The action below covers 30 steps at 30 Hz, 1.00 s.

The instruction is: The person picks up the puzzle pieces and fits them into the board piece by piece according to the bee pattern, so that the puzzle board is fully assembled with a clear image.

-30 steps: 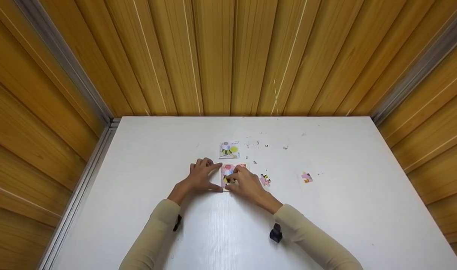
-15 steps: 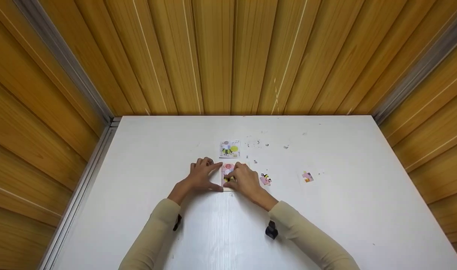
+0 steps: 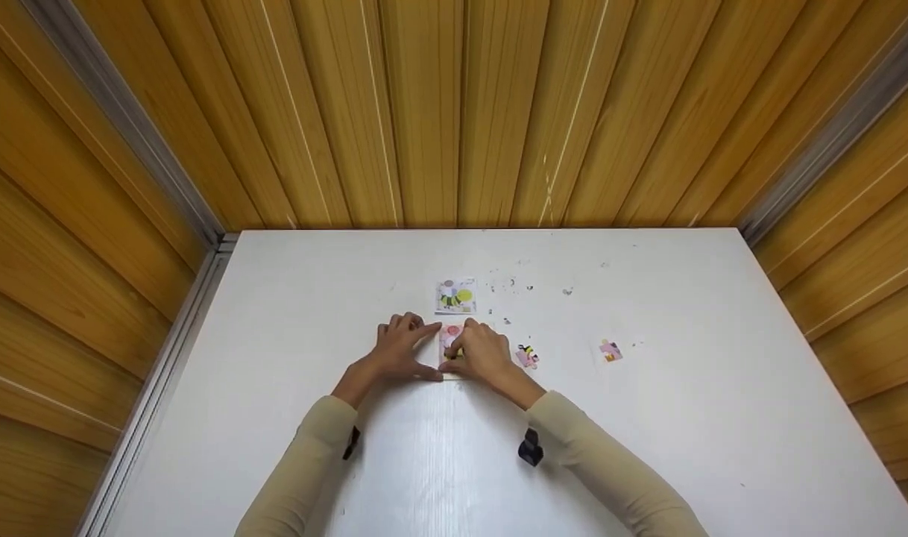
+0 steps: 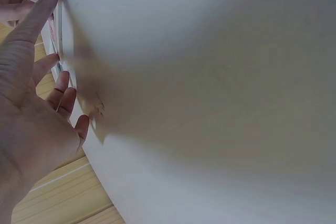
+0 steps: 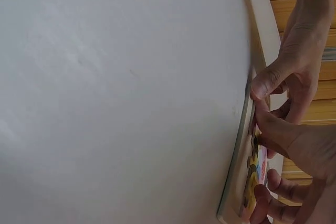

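Observation:
A small square jigsaw puzzle [image 3: 452, 337], pink with a yellow-and-black bee, lies in a shallow frame [image 5: 239, 163] on the white table. My left hand [image 3: 396, 350] is spread along its left side, index fingertip at the far corner and thumb at the near corner. Over the puzzle's right part my right hand [image 3: 484, 354] bends down and hides much of it. In the right wrist view, the right thumb reaches the near corner beside the left thumb, and the bent fingers [image 5: 263, 195] touch the pieces. I cannot tell whether a piece is pinched there.
A picture card [image 3: 455, 297] showing a bee lies just beyond the puzzle. Several loose pink pieces [image 3: 528, 357] sit to the right of my right hand, and another piece [image 3: 610, 350] is farther right. Small dark marks [image 3: 567, 291] dot the far part of the white table [image 3: 692, 418].
My right hand has shifted left and slightly away from me across the puzzle, its thumb now at the near-left corner. My left hand stays at the left side.

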Each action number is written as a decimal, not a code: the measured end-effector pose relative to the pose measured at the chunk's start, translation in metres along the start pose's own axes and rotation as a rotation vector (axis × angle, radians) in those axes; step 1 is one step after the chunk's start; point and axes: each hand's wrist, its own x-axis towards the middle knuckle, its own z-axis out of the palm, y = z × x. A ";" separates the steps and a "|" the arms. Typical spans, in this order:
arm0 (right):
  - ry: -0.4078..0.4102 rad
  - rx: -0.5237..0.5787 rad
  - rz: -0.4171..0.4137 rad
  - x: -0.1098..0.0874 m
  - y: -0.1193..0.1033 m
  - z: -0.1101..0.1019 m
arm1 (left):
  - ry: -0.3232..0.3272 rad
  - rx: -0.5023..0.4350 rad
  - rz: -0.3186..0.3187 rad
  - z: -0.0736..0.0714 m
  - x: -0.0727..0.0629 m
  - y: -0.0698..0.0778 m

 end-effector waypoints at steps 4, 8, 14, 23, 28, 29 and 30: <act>-0.005 -0.002 0.023 0.000 0.000 0.001 | -0.006 -0.001 0.007 0.001 0.000 0.001; -0.014 0.010 0.037 -0.001 0.001 0.002 | -0.021 0.012 0.009 0.000 0.001 0.000; -0.026 0.055 0.009 -0.002 0.005 0.002 | -0.045 0.023 -0.012 -0.004 0.001 -0.001; -0.140 0.071 -0.030 0.001 0.011 -0.008 | -0.061 0.021 -0.019 -0.006 0.002 -0.003; -0.146 0.081 -0.051 0.001 0.013 -0.009 | -0.050 0.039 -0.012 -0.006 0.002 -0.002; -0.146 0.082 -0.052 0.000 0.014 -0.009 | -0.049 0.040 -0.010 -0.006 0.003 -0.002; -0.139 0.082 -0.057 -0.002 0.014 -0.009 | -0.048 0.038 -0.008 -0.006 0.003 -0.002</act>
